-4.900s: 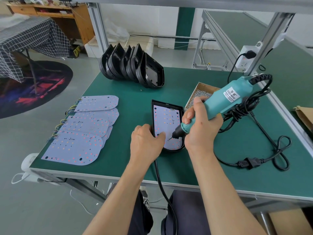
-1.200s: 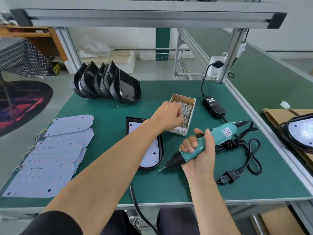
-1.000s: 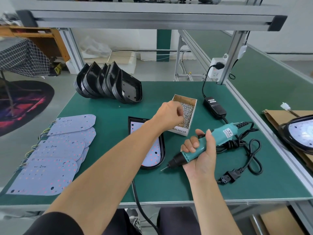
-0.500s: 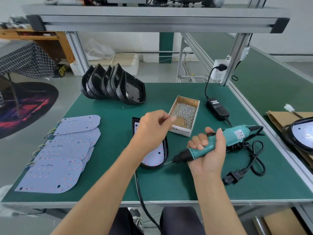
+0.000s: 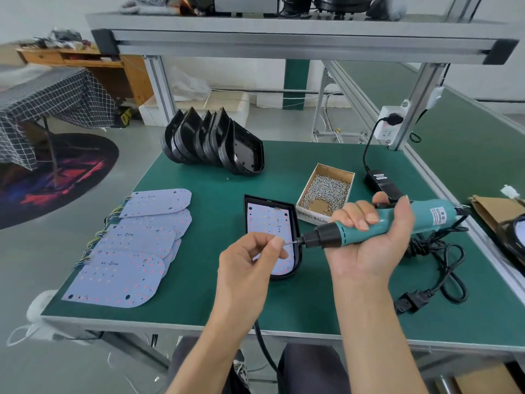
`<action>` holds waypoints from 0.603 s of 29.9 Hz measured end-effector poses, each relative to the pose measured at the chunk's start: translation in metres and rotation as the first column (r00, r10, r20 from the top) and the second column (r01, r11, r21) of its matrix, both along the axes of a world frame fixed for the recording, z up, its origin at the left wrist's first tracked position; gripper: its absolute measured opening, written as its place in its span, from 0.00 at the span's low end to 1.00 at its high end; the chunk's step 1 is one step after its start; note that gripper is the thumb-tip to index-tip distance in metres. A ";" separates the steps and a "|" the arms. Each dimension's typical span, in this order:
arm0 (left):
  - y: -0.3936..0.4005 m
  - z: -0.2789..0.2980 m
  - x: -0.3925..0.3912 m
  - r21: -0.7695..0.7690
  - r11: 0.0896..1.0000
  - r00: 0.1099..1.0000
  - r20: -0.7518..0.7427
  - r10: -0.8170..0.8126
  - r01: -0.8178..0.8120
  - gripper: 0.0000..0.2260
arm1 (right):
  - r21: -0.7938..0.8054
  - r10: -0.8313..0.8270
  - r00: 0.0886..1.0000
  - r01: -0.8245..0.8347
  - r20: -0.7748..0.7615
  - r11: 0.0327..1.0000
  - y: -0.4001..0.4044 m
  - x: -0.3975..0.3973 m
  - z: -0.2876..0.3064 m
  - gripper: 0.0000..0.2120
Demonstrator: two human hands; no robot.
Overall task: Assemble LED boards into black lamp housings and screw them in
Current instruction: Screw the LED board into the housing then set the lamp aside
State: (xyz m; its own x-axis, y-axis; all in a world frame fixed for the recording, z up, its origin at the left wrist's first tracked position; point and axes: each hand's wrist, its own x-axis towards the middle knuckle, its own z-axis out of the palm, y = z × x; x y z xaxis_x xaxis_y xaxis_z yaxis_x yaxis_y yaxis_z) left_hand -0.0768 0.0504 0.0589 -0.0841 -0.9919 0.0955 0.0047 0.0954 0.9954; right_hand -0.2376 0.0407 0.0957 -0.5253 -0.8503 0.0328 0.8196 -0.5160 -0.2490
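A black lamp housing [image 5: 297, 223] lies flat on the green table [image 5: 216, 189] with a pale LED board [image 5: 268, 220] seated inside it. My right hand [image 5: 369, 248] grips a teal electric screwdriver [image 5: 380, 226], held level above the housing with its bit pointing left. My left hand [image 5: 250, 263] pinches something small, likely a screw, at the tip of the bit; the item itself is hidden by my fingertips. A cardboard box of screws [image 5: 326, 191] sits just behind the housing.
Several loose LED boards [image 5: 127, 251] are fanned out on the left. A row of empty black housings [image 5: 213, 140] stands at the back. The screwdriver's power adapter [image 5: 383, 183] and coiled cable [image 5: 437, 268] lie at the right. A finished lamp [image 5: 514, 237] rests at the far right edge.
My left hand came back from the screw box to the screwdriver's bit. My right hand turned the screwdriver level and raised it over the housing.
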 end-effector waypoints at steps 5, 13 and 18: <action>0.008 -0.005 -0.001 0.009 1.000 0.998 -0.057 0.000 0.001 0.14 | 0.019 -0.008 1.000 0.008 0.002 1.000 0.001 0.000 -0.002 0.13; 0.013 -0.009 0.001 -0.014 0.993 0.986 -0.118 0.116 -0.119 0.16 | 0.097 -0.009 0.999 0.012 -0.036 0.995 0.006 0.013 0.006 0.15; 0.011 -0.011 -0.001 -0.025 0.991 0.987 -0.093 0.127 -0.130 0.14 | 0.203 -0.003 0.996 0.021 -0.087 0.979 0.012 0.022 0.018 0.17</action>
State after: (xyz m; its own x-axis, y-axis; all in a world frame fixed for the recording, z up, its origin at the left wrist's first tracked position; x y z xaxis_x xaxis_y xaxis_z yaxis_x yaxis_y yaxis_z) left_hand -0.0775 0.0611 0.0483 0.0547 -0.9903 0.1277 0.0812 0.1319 0.9879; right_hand -0.2161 0.0526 0.1133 -0.5381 -0.8376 -0.0944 0.7847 -0.4569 -0.4190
